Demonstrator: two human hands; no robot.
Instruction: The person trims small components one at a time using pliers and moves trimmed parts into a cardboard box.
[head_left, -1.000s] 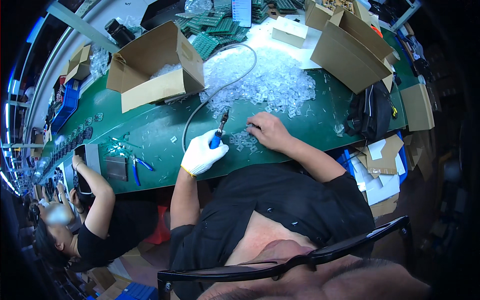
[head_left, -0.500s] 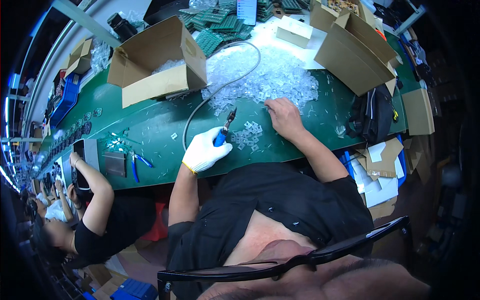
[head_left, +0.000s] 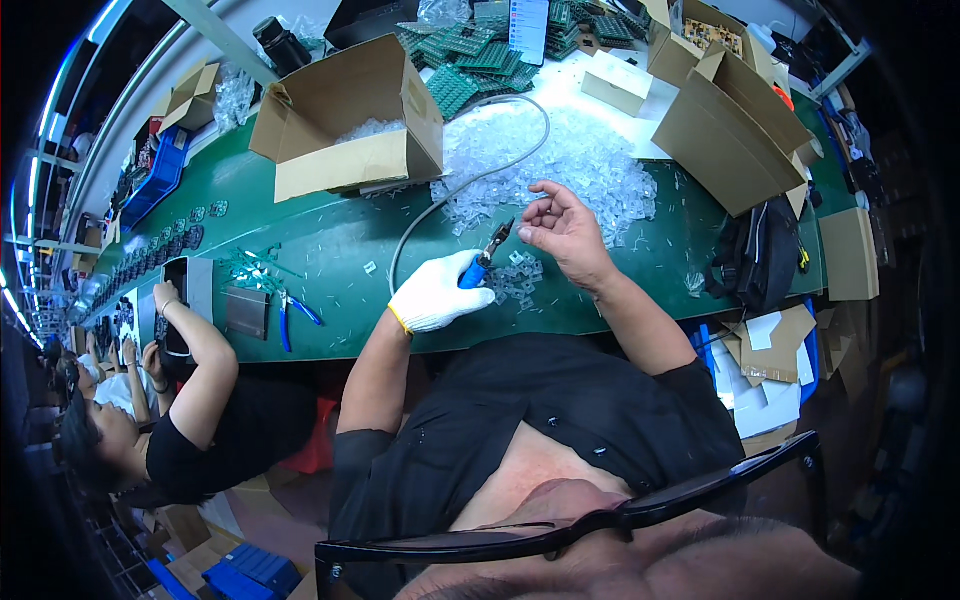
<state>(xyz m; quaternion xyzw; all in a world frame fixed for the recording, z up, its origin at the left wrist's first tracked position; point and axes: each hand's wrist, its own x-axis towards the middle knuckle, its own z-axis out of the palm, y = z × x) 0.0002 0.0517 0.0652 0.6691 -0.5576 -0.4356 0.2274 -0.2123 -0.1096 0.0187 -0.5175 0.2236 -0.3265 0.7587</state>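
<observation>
My left hand [head_left: 437,294], in a white glove, is wrapped round a blue-bodied air nipper [head_left: 474,273]. Its metal jaws point up and to the right, and a grey hose [head_left: 423,213] loops away from the glove. Close beside the jaws is my bare right hand [head_left: 570,237], thumb and fingers drawn together; whatever they pinch is too small to make out. Below the jaws lies a small group of clear plastic pieces [head_left: 521,285]. Beyond both hands spreads a large heap of similar clear pieces [head_left: 590,150].
An open cardboard box [head_left: 345,165] stands left of the heap, another box [head_left: 725,140] right of it. Green circuit boards [head_left: 480,50] are stacked behind. Blue-handled pliers [head_left: 286,325] lie on the green bench [head_left: 340,260]. A black bag [head_left: 765,255] sits rightward. A co-worker [head_left: 205,400] sits at left.
My right hand has left the near edge of the heap and turned, its fingertips now by the nipper's jaws. The left hand still holds the nipper. The whole view has shifted slightly.
</observation>
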